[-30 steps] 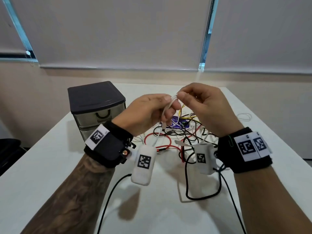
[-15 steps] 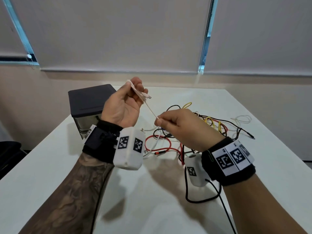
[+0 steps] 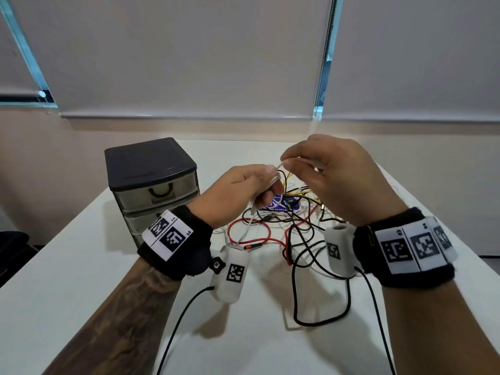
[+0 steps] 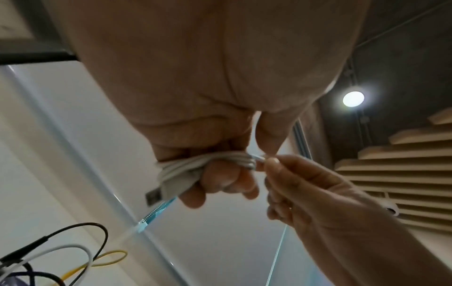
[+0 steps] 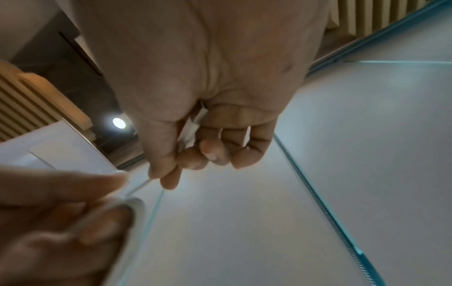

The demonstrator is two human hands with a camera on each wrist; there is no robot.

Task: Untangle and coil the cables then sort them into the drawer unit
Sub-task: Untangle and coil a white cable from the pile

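Note:
My left hand (image 3: 251, 185) is raised above the table and holds a white cable (image 4: 195, 166) wound in several turns round its fingers, the USB plug (image 4: 156, 193) hanging below. My right hand (image 3: 319, 169) is close beside it and pinches the free end of the same white cable (image 5: 139, 187) between thumb and forefinger. A tangle of red, black, yellow and white cables (image 3: 284, 220) lies on the white table (image 3: 81, 266) under both hands. The dark-topped drawer unit (image 3: 151, 180) stands at the left with its drawers closed.
A blue-purple card (image 3: 278, 205) lies under the tangle. Black leads (image 3: 319, 315) from my wrist cameras trail over the near part of the table. A wall with lowered blinds runs behind the table's far edge.
My left hand has come down from beside the drawer unit and turned palm-down over the tangle. My right hand has risen to meet it, with more white cable now wound on the left fingers.

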